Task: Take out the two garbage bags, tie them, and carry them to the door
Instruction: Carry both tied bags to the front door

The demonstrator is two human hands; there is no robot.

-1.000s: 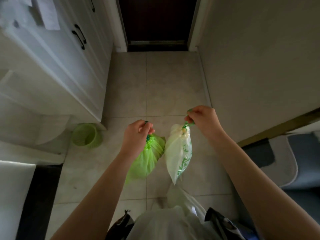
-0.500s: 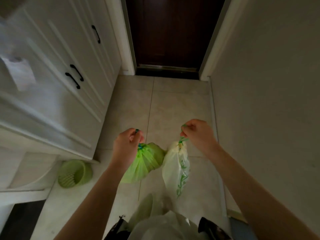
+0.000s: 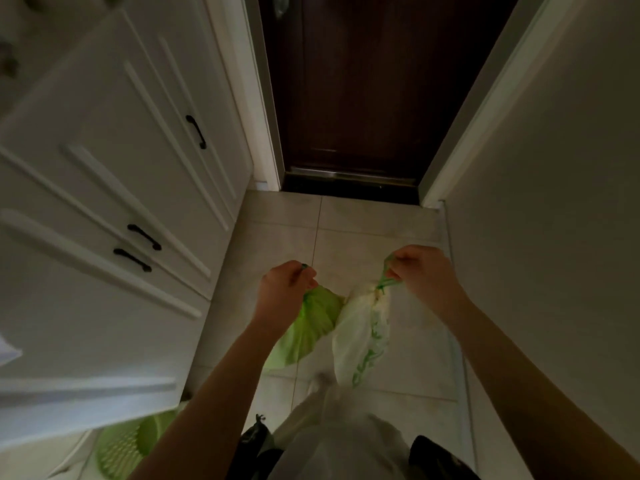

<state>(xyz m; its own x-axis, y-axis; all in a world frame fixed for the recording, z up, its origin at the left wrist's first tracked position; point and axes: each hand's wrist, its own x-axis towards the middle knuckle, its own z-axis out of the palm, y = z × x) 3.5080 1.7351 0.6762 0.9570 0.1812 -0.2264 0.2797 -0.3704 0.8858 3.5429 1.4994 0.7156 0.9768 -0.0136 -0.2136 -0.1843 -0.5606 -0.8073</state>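
Observation:
My left hand point(image 3: 285, 289) is closed on the gathered top of a green garbage bag point(image 3: 311, 327), which hangs below it over the tiled floor. My right hand point(image 3: 420, 271) grips the green drawstring of a white garbage bag with a green leaf print point(image 3: 362, 337); this bag hangs beside the green one and touches it. Both bags look tied at the top. The dark brown door point(image 3: 367, 88) stands shut straight ahead, a short way beyond the hands.
White cabinets with black handles point(image 3: 104, 188) line the left side. A plain wall point(image 3: 554, 220) runs along the right. A green mesh waste basket point(image 3: 128, 445) stands on the floor at lower left. The beige tiled floor point(image 3: 346, 233) leads to the door's metal threshold point(image 3: 349, 174).
The view has advanced toward the door, which now looms larger and nearer. Both hands still hold the bags at the same height; the green basket has slipped back to the lower left.

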